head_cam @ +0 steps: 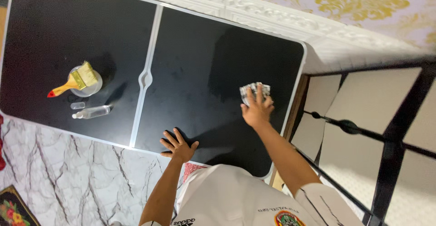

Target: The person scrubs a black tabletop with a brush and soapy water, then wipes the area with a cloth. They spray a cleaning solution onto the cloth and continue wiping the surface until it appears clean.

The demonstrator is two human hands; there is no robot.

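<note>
My right hand [257, 110] presses a patterned grey-and-white cloth [254, 89] flat on the right half of a black folding table [195, 62]. My left hand [178, 146] rests open with fingers spread on the table's near edge, holding nothing. On the table's left half a paintbrush [77, 81] with a yellow-and-red handle lies across a small clear bowl [91, 87]. Just in front of the bowl a small clear spray bottle [92, 112] lies on its side, with its loose cap [77, 105] beside it.
A white ornate moulding [254, 12] and gold-patterned wallpaper run behind the table. A black metal frame [390, 153] with beige panels stands at the right. The floor is white marble-patterned tile [68, 171]. A floral item [13, 208] lies at the bottom left.
</note>
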